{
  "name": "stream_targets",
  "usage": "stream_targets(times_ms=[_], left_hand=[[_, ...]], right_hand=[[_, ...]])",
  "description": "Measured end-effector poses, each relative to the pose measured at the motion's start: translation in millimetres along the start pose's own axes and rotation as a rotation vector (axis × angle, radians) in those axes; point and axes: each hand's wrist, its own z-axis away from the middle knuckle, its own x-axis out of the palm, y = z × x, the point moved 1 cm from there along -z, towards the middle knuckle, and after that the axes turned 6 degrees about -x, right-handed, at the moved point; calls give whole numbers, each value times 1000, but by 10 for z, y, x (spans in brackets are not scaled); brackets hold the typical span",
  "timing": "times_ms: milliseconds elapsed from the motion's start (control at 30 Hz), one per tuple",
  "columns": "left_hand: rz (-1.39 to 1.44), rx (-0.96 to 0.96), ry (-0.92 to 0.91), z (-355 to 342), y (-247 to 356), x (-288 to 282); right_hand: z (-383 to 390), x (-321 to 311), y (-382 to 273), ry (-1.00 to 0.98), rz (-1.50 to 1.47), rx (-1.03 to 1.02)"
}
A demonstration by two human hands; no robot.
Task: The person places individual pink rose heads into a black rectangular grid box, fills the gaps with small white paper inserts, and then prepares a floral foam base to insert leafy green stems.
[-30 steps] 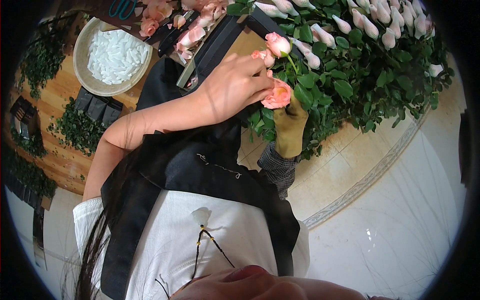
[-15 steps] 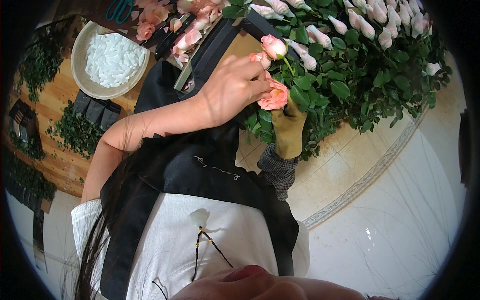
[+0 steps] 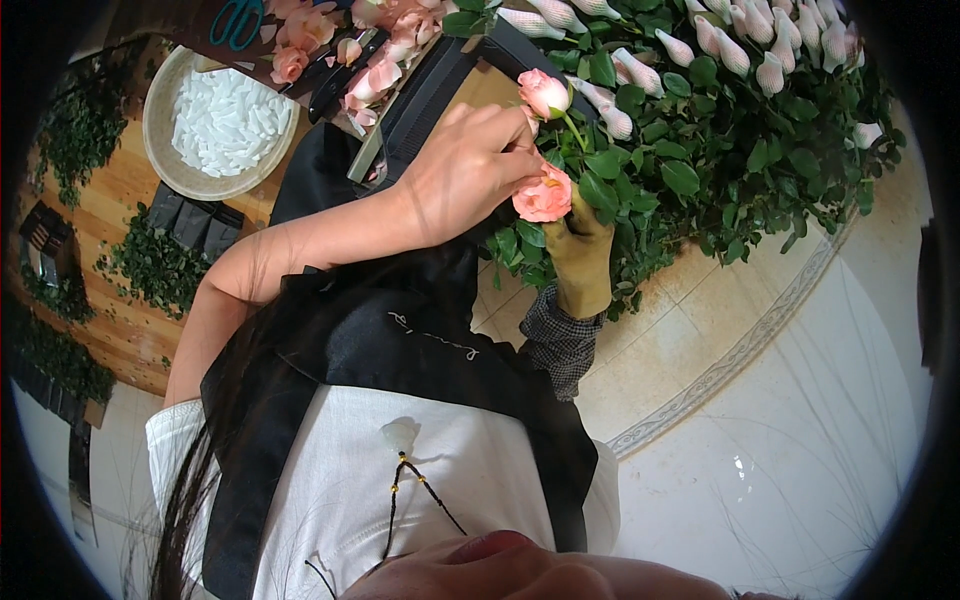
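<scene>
My bare left hand (image 3: pixel 478 165) reaches across from the left, its thumb and fingers pinched at the upper edge of an open pink rose (image 3: pixel 544 196). My right hand (image 3: pixel 581 262), in an olive-yellow work glove, is closed just below that bloom. The stem inside the glove is hidden by leaves and petals. Just above the bloom stands a pink rosebud (image 3: pixel 544 92) on a green stem, and another pink flower shows partly behind my left fingers. Green rose leaves (image 3: pixel 600 190) surround the glove.
Many roses in white net sleeves (image 3: pixel 735 55) lie on dense foliage at the upper right. A black-edged stand (image 3: pixel 410 110) holds loose pink petals (image 3: pixel 372 85). At the upper left are a bowl of white tubes (image 3: pixel 155 150), teal-handled scissors (image 3: pixel 238 22) and leafy bundles (image 3: pixel 155 265).
The open rose has turned slightly and shifted a little left. My left fingers have moved slightly at its top edge. The gloved hand stays nearly in place.
</scene>
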Motion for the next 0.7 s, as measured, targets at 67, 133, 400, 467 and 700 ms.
stream_targets(times_ms=[67,133,400,467,700], left_hand=[[-35,22,17,5,-21,26],[-59,53,22,-3,-26,35],[-306,324,109,44,-59,-5],[-333,367,108,9,-44,-47],[-541,215,326,-36,-150,-589]], right_hand=[[-46,23,-25,20,34,-23],[-25,26,-53,56,75,-38],[-14,20,-75,23,76,9],[-4,17,-106,32,118,-2],[-12,28,-62,41,45,36]])
